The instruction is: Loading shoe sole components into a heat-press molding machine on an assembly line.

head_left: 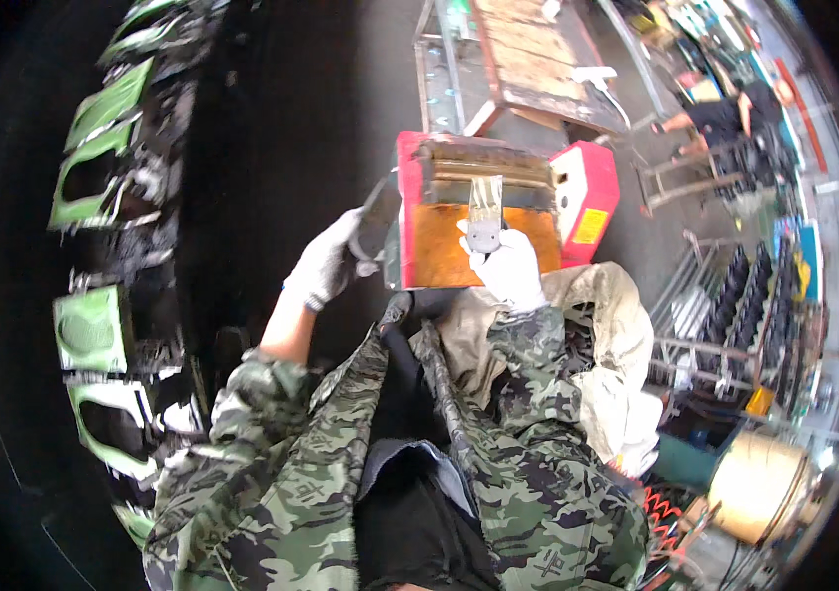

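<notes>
Near the middle of the frame, over the orange bed (439, 251) of a red-sided machine (408, 167), the white-gloved right hand (508, 264) is closed on the lower end of a small flat piece (484, 234). Just left of the machine, the left hand (324, 261), gloved too, is curled onto a dark curved piece (375, 222). To my eye this is a holding-up step, one piece in each hand; what it calls for next is a steady right pinch and care that the left piece doesn't knock the machine's edge. Whether either piece touches the machine, I can't tell from where I stand. The flat one is dark grey by the fingers, its upper part paler with brownish streaks; the left one looks broad, smudged by blur.
</notes>
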The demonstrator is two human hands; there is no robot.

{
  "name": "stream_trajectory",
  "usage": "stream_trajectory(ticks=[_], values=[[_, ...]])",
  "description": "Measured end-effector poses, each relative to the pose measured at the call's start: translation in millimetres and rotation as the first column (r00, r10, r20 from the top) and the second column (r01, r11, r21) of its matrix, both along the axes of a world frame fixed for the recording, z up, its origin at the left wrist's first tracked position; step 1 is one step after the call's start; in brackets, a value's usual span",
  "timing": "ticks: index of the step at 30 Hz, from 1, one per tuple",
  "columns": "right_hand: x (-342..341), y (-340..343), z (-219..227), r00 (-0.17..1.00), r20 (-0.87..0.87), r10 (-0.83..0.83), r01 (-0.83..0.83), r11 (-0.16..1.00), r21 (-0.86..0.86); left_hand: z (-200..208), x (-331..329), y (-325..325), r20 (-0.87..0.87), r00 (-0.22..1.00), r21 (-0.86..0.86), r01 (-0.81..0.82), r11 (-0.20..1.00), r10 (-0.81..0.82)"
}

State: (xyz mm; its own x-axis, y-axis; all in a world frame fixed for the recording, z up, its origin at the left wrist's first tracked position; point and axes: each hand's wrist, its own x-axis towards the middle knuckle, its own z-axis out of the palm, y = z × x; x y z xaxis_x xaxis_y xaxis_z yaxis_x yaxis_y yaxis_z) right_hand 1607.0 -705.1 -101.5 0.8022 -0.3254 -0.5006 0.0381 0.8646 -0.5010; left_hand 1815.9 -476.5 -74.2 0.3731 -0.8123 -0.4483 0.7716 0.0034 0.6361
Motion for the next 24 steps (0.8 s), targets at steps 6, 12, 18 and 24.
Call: stream_trajectory(ticks=[6, 12, 18, 24], values=[[71.5, 77.6, 38.9, 0.936, 0.32, 0.144, -0.262, 0.893, 0.365, 75.6, -40.2, 159.3, -0.258, 0.896, -0.214, -0.418, 0.883, 0.362], [132.0, 91.1, 49.3, 0.762, 0.353, 0.542, -0.61, 0.785, 0.112, 102.0, -102.3, 230.1, -0.245, 0.77, -0.412, -0.633, 0.655, 0.589], [47.2, 10.2, -101.8, 0.909, -0.01, 0.417, -0.17, 0.349, -0.922, 52.3, -276.2, 328.0, -0.045, 0.427, -0.498, -0.794, 0.35, 0.903], [28.9, -128.1, -83.5, 0.991, -0.016, 0.13, -0.119, 0.843, -0.525, -6.9, -274.1, 377.3, -0.018, 0.147, -0.399, -0.908, 0.128, 0.989]])
